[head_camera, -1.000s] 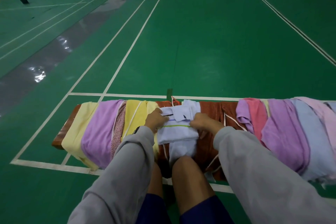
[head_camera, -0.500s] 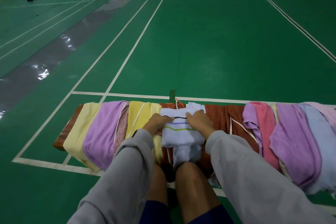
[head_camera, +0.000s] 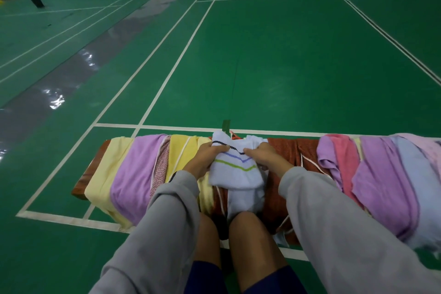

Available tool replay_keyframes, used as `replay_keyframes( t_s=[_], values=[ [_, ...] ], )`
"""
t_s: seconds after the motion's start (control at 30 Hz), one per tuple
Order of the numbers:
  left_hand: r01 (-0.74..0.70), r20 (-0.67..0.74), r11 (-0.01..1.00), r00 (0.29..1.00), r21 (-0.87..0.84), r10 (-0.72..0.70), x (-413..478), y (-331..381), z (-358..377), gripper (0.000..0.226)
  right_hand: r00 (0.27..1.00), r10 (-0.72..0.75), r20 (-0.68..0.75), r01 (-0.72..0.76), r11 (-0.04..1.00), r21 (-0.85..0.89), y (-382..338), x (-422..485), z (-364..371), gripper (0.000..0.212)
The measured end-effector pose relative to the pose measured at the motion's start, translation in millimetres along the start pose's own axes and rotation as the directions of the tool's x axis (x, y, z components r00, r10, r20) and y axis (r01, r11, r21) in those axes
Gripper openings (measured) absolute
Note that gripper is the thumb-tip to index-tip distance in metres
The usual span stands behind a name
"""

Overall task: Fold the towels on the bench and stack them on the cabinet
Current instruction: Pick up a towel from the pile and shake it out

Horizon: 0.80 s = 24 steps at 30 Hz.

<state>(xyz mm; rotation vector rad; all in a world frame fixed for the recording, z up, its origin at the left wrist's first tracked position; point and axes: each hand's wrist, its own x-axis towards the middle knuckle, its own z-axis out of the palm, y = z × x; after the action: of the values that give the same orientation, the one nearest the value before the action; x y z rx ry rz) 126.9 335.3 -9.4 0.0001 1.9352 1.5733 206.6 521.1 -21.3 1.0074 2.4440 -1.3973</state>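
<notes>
bench (head_camera: 91,169) draped with towels (head_camera: 138,169) stands on green, white-lined court floor (head_camera: 286,67).

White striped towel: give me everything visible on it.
The white striped towel looks like soft terry. It is partly folded and bunched, midway along the bench. Navy, blue and green stripes cross it, kinked into a V. The left hand and right hand grip its upper part from either side. Its lower part hangs over the near bench edge toward the knees, lying on a rust-brown towel.
</notes>
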Motion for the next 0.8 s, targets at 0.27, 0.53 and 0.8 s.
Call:
replay_keyframes(
  t_s=[0.27, 0.53, 0.8],
  values=[
    [-0.173, -0.014, 0.958, 0.985, -0.228, 0.174, -40.7, 26.7, -11.5, 0.046, 0.999, -0.007, 0.036, -0.018, 0.753, 0.658, -24.9, -36.6, -25.6, 0.038],
    [-0.202, -0.134, 0.979, 0.970, 0.028, 0.204, -93.2, 23.8, -14.6, 0.015, 0.990, -0.142, -0.004, 0.139, 0.958, 0.249, -43.1, -89.9, -31.6, 0.009],
    [-0.277, -0.161, 0.959, 0.946, 0.053, 0.282, -82.3, 76.6, -29.0, 0.021, 0.937, -0.280, -0.210, 0.332, 0.901, 0.280, -93.5, -92.3, -45.3, 0.027]
  ],
)
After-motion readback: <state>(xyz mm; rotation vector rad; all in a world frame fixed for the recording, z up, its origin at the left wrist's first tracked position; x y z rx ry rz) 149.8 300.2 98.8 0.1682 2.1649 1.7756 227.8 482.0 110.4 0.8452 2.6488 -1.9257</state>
